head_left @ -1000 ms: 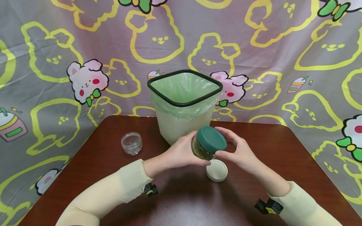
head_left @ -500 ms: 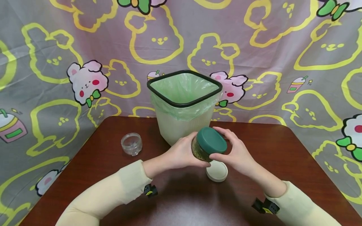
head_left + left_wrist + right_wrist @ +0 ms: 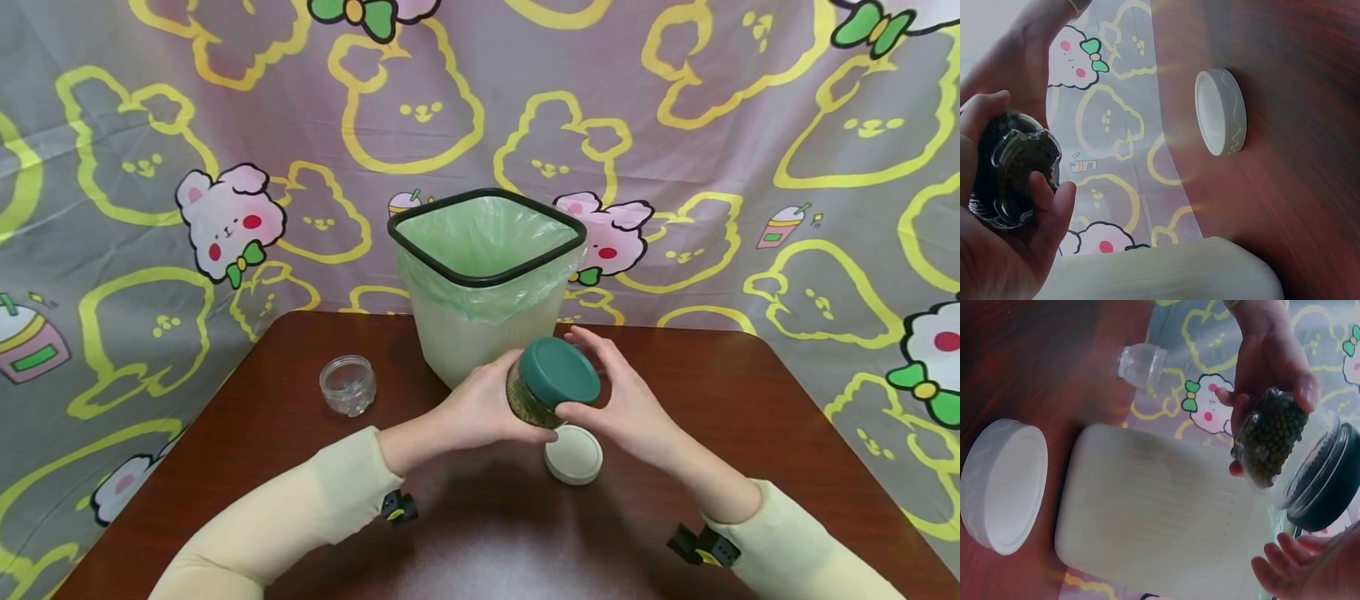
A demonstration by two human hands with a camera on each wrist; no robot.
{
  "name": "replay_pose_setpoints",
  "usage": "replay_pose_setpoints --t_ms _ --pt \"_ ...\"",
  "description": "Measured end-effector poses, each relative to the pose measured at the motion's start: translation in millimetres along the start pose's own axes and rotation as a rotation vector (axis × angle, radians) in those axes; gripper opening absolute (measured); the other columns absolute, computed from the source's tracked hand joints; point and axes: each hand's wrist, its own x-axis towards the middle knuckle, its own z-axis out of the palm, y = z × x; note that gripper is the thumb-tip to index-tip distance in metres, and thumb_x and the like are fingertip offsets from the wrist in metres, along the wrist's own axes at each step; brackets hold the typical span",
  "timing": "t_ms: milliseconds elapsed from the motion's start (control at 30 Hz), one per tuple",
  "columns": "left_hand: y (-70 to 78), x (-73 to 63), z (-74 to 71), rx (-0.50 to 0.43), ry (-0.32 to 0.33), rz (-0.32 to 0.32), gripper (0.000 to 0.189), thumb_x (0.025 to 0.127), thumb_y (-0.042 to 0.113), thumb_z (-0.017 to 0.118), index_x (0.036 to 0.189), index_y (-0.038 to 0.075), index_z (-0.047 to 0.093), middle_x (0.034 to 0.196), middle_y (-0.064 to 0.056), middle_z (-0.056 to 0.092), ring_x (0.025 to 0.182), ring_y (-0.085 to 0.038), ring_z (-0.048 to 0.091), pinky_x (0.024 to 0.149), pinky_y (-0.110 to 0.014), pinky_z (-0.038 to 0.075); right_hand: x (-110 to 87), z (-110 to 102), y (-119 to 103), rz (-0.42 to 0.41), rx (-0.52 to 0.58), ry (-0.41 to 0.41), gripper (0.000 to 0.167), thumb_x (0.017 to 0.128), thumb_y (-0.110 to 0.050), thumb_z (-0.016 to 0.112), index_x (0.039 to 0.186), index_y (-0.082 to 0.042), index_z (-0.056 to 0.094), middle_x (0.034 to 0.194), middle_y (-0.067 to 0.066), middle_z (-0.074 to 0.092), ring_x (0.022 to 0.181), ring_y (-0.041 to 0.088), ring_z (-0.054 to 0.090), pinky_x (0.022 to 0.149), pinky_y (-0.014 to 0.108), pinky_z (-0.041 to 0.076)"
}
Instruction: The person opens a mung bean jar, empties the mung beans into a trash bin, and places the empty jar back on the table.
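Note:
My left hand (image 3: 480,406) grips a clear glass jar (image 3: 527,402) of small green beans (image 3: 1271,440), held tilted above the table. A dark green lid (image 3: 559,372) sits on the jar's mouth. My right hand (image 3: 633,410) holds this lid at its edge, thumb at the near side and fingers at the far side. In the right wrist view the other fingers (image 3: 1291,559) curl loosely beside the lid. The left wrist view shows the jar's base, with my left fingers around it. Below the jar, a white round lid (image 3: 573,457) lies on the table.
A pale waste bin (image 3: 468,329) with a black rim and green bag liner stands behind my hands. To the left is a small clear jar (image 3: 348,387) without a lid. The brown table (image 3: 675,367) meets a patterned cloth (image 3: 660,192) at the back.
The right thumb has shifted slightly left along the green lid's near edge, and the right hand has turned a little with it. The left hand keeps its grip on the jar.

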Motion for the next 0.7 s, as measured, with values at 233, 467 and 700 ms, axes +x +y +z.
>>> replay_pose_setpoints --t_ms 233,467,700 --pt "1.1 0.1 1.7 0.022 0.005 -0.014 0.084 0.061 0.033 0.092 0.130 0.011 0.049 0.112 0.003 0.061 0.097 -0.011 0.060 0.083 -0.029 0.050 0.3 5.9 -8.0 0.077 -0.093 0.059 0.073 0.079 -0.030 0.081 0.140 -0.015 0.044 0.124 0.004 0.048 0.111 0.022 0.047 0.085 0.046 0.046" --pt "-2.4 -0.5 1.2 -0.006 -0.016 -0.009 0.084 0.061 0.031 0.093 0.130 0.011 0.049 0.111 0.003 0.061 0.097 -0.011 0.059 0.084 -0.029 0.050 -1.3 3.2 -0.2 -0.005 0.058 0.040 0.079 0.078 -0.012 0.080 0.145 -0.012 0.037 0.135 0.007 0.050 0.119 0.020 0.047 0.092 0.043 0.043" --pt "-4.5 -1.4 1.5 -0.022 -0.033 -0.016 0.082 0.061 0.031 0.092 0.129 0.011 0.051 0.108 0.004 0.062 0.095 -0.010 0.060 0.083 -0.029 0.050 -2.8 0.4 5.5 -0.071 0.141 0.012 0.079 0.079 -0.007 0.077 0.146 -0.010 0.034 0.141 0.009 0.047 0.125 0.018 0.045 0.097 0.029 0.040"
